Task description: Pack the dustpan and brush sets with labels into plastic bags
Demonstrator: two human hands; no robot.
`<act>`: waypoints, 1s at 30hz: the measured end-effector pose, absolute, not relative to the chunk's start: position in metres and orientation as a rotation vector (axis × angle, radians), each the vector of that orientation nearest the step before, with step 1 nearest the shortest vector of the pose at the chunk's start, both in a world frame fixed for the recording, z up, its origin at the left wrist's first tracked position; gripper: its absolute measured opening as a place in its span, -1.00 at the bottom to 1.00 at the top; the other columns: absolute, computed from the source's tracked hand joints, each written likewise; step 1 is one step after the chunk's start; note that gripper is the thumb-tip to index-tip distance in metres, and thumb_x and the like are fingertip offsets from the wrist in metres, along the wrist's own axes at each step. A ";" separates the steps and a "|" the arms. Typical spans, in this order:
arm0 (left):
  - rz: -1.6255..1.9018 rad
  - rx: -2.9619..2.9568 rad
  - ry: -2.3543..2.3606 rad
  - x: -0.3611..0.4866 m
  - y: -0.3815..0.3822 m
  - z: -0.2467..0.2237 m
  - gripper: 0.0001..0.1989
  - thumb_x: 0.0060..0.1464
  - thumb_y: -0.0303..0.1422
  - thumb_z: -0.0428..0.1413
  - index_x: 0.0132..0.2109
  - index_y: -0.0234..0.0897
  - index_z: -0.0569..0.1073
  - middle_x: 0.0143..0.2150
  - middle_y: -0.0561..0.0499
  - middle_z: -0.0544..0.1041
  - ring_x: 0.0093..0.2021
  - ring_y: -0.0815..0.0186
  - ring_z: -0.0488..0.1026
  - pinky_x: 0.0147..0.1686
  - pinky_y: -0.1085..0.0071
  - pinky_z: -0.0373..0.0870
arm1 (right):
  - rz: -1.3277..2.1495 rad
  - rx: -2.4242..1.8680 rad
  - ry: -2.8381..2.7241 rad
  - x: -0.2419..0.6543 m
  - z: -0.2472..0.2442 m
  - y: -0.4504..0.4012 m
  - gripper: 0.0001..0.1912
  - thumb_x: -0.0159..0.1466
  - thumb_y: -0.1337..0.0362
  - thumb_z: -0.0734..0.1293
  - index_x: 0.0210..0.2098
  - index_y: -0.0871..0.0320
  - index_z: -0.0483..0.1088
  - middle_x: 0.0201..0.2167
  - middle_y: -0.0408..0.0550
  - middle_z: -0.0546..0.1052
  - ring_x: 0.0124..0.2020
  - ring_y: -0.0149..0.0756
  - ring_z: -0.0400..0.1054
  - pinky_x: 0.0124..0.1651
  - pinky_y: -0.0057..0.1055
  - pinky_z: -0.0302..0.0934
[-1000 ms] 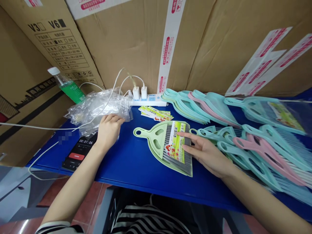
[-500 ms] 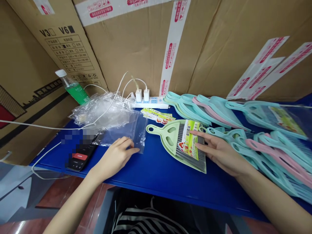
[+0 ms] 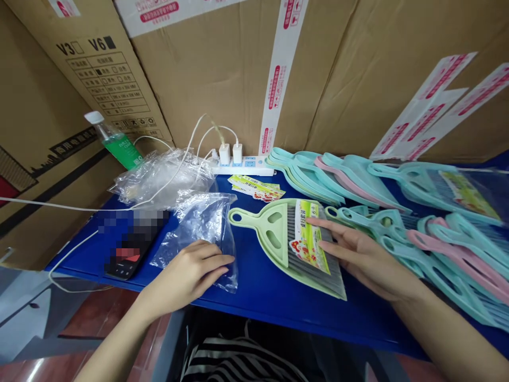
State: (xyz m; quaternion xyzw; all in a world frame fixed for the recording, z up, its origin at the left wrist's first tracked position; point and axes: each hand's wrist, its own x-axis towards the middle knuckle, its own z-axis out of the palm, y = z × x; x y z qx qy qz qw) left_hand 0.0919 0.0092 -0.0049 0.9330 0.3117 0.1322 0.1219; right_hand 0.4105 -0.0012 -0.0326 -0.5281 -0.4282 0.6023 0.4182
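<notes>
A clear plastic bag (image 3: 207,217) lies crinkled on the blue table, and my left hand (image 3: 194,270) is closed on its near right part. Just right of it, a pale green dustpan (image 3: 260,225) lies flat with its handle pointing left. On the dustpan rests a matching brush with grey bristles (image 3: 336,270), crossed by a printed yellow-green card (image 3: 312,246). My right hand (image 3: 361,254) reaches in from the right, its fingers stretched out and touching the card. Part of the bag is hidden under my left hand.
Several clear bags (image 3: 159,178) are heaped behind, near a green-labelled bottle (image 3: 121,146) and a phone (image 3: 125,265). Loose cards (image 3: 258,188) lie before a power strip (image 3: 254,165). Blue and pink dustpans (image 3: 353,178) and brushes (image 3: 457,252) fill the right side. Cardboard boxes (image 3: 222,74) stand behind.
My left hand has drawn the plastic bag away from the heap, nearer to me. The dustpan and brush have turned slightly and shifted a little, with my right fingers still on the card.
</notes>
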 end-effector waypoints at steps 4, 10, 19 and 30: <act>0.491 2.735 1.197 0.097 0.014 -0.009 -0.68 0.35 -0.34 -0.17 -0.25 -0.27 0.44 -0.32 -0.01 0.46 -0.36 0.30 0.45 -0.33 0.37 0.43 | 1.500 -1.261 -1.135 0.405 -0.034 -0.005 -0.38 0.03 -0.05 0.50 0.04 0.00 0.42 0.06 0.04 0.52 -0.01 -0.03 0.45 0.03 -0.08 0.38; 0.275 2.740 1.846 0.110 0.020 -0.025 -0.87 0.18 -0.31 0.01 -0.22 -0.30 0.34 -0.28 -0.11 0.44 -0.24 0.09 0.46 -0.33 0.25 0.47 | 1.310 -1.230 -1.158 0.410 -0.035 -0.007 -0.38 0.08 -0.07 0.46 0.09 -0.07 0.38 0.06 0.00 0.52 0.06 0.00 0.41 0.05 -0.09 0.38; 0.027 2.563 1.829 0.115 0.020 -0.016 -0.58 -0.07 -0.70 -0.08 -0.04 -0.31 0.28 -0.12 -0.16 0.53 -0.11 0.09 0.51 -0.19 0.22 0.48 | 1.460 -1.249 -1.222 0.409 -0.034 -0.011 -0.32 0.11 -0.08 0.44 0.17 0.00 0.34 0.01 0.06 0.55 -0.07 -0.05 0.49 0.02 -0.06 0.39; -0.256 2.442 2.135 0.122 0.008 -0.010 -0.67 0.10 -0.65 -0.08 -0.03 -0.32 0.34 -0.38 -0.06 0.56 -0.38 0.13 0.59 -0.50 0.41 0.40 | 1.472 -1.339 -1.271 0.405 -0.036 -0.011 -0.30 0.07 -0.14 0.43 0.12 0.04 0.37 0.05 0.07 0.52 -0.06 -0.02 0.48 -0.03 -0.09 0.42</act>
